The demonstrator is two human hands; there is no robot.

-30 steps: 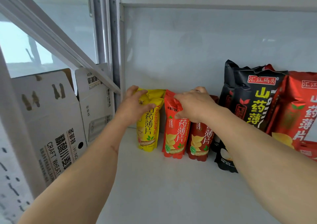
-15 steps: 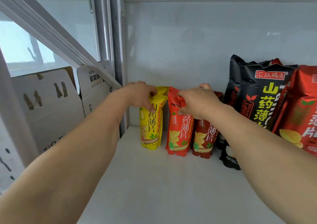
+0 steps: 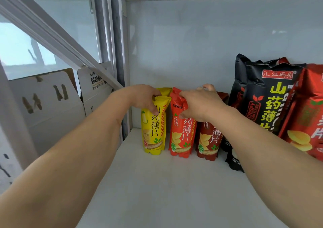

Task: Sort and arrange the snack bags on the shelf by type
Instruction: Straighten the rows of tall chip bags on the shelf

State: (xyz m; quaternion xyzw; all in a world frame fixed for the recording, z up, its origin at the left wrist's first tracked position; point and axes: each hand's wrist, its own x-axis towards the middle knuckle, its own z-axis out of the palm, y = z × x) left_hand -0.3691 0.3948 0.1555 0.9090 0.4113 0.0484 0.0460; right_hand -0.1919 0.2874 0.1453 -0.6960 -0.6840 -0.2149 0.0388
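Small snack bags stand in a row at the back of the white shelf. My left hand grips the top of the yellow bag, thumb on its front; a second yellow bag stands just behind it. My right hand pinches the crumpled top of the bright red bag. A dark red bag stands to its right, partly behind my right wrist. Small black bags are mostly hidden by my right forearm. A large black bag and a large red bag lean at the right.
The shelf's metal upright stands just left of the yellow bag. White cardboard boxes sit outside the shelf at the left, under a slanted white bar. The back panel is close behind the bags.
My left hand has moved from the yellow bag's side to its top and closed on it. My right hand keeps hold of the bright red bag. The view has drawn slightly closer.
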